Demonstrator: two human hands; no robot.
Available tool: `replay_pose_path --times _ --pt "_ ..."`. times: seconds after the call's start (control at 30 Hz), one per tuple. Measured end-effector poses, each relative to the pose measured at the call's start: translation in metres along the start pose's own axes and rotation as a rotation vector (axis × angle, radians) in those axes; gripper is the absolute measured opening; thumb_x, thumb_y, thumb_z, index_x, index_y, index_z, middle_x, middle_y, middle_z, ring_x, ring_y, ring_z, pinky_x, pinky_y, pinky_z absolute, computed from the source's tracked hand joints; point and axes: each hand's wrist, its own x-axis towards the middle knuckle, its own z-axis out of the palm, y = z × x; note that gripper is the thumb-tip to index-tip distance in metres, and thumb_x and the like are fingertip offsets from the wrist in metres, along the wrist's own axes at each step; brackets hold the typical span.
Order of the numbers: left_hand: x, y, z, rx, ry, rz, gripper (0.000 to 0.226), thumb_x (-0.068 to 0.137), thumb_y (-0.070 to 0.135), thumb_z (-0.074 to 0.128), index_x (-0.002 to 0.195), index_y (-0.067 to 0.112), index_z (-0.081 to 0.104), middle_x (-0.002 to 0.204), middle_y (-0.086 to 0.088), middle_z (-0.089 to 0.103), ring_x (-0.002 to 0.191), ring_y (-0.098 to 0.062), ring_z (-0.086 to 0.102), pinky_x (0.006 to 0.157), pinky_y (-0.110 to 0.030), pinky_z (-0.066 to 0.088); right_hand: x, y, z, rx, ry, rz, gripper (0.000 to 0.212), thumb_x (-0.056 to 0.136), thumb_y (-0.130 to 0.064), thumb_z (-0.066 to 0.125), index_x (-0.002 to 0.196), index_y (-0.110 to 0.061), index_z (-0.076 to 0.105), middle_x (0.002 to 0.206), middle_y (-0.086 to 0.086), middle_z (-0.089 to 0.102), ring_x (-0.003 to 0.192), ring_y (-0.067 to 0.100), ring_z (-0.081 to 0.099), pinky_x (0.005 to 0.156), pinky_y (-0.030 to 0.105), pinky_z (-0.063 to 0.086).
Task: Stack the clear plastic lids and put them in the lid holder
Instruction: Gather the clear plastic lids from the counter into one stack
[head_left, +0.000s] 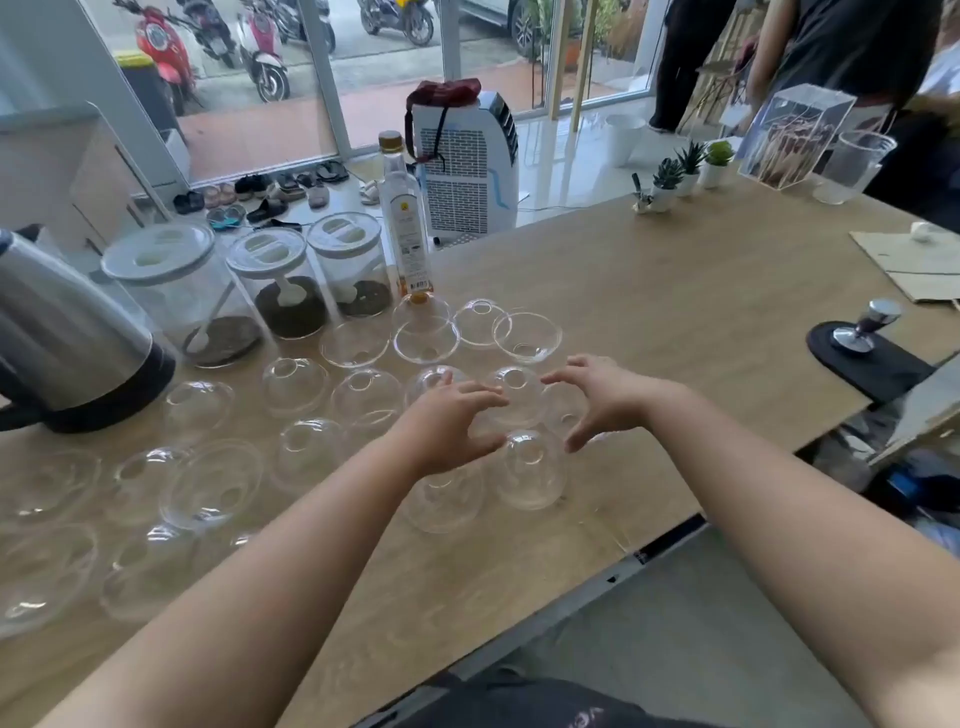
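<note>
table (649, 322): big wooden surface, runs from the near left corner out to the far right, basically everything sits on it

kettle (67, 343): steel with a black base, parked at the left edge

jars (270, 280): three clear ones with white lids in a row just right of the kettle, toward the far edge, dark stuff in the bottom of each

bottle (405, 223): tall clear one with a gold cap, standing right beside the last jar

clear box (792, 137): acrylic thing at the far right corner with something brownish inside, can't tell what it's for; a plastic cup (854, 166) is just beside it

small plants (685, 171): little row of potted ones along the far edge, left of the box

tamper (865, 327): shiny metal, upright on a black mat at the right edge

lids (358, 395): the clear dome ones are scattered loose all over the left and middle of the surface, some dome-up, a few flipped like bowls, none stacked as far as I can see

left hand (447, 421): fingers spread and curled, not gripping anything, hovering over the lids in the middle

right hand (602, 395): same deal, loose and spread, closing in from the other side; one dome lid (530, 467) sits right below the gap between both hands
</note>
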Motion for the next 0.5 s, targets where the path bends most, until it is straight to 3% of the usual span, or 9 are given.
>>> replay_pose_path --times 0.17,0.3,0.5 --pt "-0.006 0.014 0.018 -0.019 -0.096 -0.005 0.074 0.074 0.061 0.074 0.136 0.024 0.058 0.135 0.002 0.059 0.13 -0.02 0.046 0.113 -0.038 0.03 0.006 0.007 0.005 0.008 0.004 0.006 0.105 0.062 -0.039 0.088 0.149 -0.04 0.029 0.16 0.004 0.018 0.147 0.025 0.014 0.118 0.044 0.022" --pt "-0.007 0.023 0.032 0.037 -0.126 -0.015 0.087 0.068 0.066 0.075 0.14 0.024 0.053 0.138 0.002 0.056 0.137 -0.023 0.036 0.113 -0.038 0.03 0.007 0.015 0.011 0.071 0.045 -0.026 0.11 0.062 -0.035 0.09 0.151 -0.039 0.025 0.153 0.004 0.029 0.143 0.024 0.02 0.115 0.038 0.026" --pt "-0.005 0.025 0.038 0.112 -0.135 -0.046 0.092 0.066 0.066 0.076 0.144 0.027 0.047 0.14 0.002 0.054 0.138 -0.025 0.034 0.115 -0.037 0.022 0.011 0.021 0.013 0.088 0.057 -0.037 0.11 0.06 -0.035 0.09 0.15 -0.04 0.026 0.151 0.004 0.029 0.141 0.024 0.021 0.115 0.041 0.027"
